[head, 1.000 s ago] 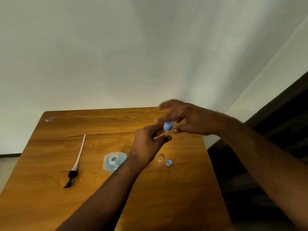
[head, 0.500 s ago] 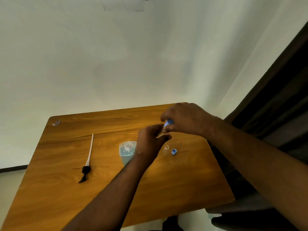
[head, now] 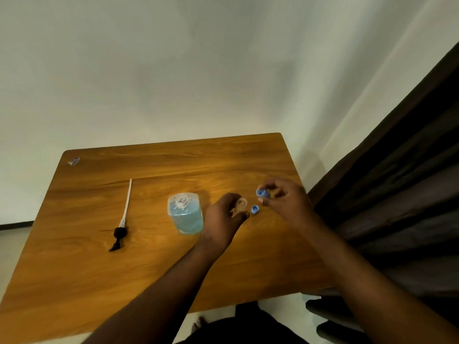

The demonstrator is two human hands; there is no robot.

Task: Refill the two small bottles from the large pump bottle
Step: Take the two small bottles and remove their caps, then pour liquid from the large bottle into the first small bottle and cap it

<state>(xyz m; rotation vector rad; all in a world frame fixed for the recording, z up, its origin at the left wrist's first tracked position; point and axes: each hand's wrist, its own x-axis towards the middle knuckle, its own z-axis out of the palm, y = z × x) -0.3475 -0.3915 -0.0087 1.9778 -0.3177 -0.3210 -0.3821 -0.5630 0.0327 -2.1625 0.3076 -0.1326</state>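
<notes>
The large bottle [head: 185, 214], clear with blue liquid, stands open in the middle of the wooden table [head: 99, 256]. Its black pump with a long white tube [head: 123, 219] lies to the left. My left hand [head: 223, 219] is closed around a small clear bottle [head: 240, 204], its open mouth showing between the fingers. My right hand [head: 283, 199] pinches a blue cap [head: 261, 193] just to the right of that bottle. A second blue cap [head: 254, 209] lies on the table between my hands. The other small bottle is hidden from view.
A small scrap [head: 74, 161] lies at the table's far left corner. A dark curtain [head: 397, 182] hangs close along the table's right edge. A pale wall [head: 198, 70] stands behind the table.
My right hand has pulled the blue cap off and away to the right of the small bottle. Both hands have dropped lower over the table. The view has tilted down.
</notes>
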